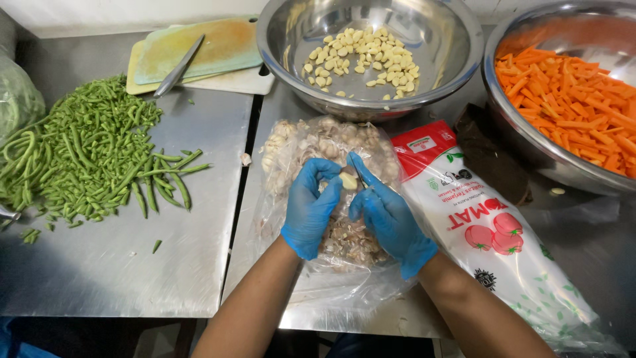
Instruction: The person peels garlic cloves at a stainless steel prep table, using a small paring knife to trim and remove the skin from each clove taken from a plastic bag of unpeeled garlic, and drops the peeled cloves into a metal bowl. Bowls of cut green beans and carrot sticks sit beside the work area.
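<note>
Left hand [310, 207] fingers pinch a garlic clove [348, 180]; right hand [391, 222] fingers grip a small knife [359, 175], its blade pointing away.

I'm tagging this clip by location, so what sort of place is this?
Most likely a commercial kitchen prep area: steel worktables, large steel bowls of peeled garlic and cut carrots, and a heap of trimmed green beans point to bulk food preparation.

I see a steel counter [199, 265] carrying a heap of green beans [79, 152], stacked cutting boards [218, 59], two metal bowls [457, 53], a clear garlic bag [311, 146] and a tomato pouch [490, 232].
</note>
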Available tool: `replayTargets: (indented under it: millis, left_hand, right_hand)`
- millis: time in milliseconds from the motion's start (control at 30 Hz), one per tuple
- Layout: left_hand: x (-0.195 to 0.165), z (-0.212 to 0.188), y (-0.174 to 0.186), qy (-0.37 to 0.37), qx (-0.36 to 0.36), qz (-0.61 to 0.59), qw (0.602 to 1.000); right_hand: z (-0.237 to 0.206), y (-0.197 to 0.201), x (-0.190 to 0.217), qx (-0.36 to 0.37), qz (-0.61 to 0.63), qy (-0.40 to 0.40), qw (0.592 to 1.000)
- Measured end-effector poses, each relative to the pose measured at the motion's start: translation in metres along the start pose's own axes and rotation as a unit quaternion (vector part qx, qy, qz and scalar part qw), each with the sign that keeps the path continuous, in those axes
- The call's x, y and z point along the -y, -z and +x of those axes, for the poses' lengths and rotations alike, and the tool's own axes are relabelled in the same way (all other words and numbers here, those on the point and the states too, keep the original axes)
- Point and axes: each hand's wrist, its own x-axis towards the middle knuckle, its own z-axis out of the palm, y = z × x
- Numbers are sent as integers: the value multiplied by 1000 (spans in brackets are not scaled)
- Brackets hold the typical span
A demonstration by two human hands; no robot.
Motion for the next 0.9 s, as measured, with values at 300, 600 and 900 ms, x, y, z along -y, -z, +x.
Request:
replayTargets:
  millis: [300,600,900]
  left_hand:
    - [17,-1,-13,90,-31,-19,995]
    - [-65,-10,32,20,226,304,925]
    - [-37,-23,17,63,348,529,771]
  right_hand:
    - [-5,-1,-12,-40,-37,0,999]
    - [-10,8,-11,-105,-221,124,962]
    - [-7,-15,19,-119,-267,47,955]
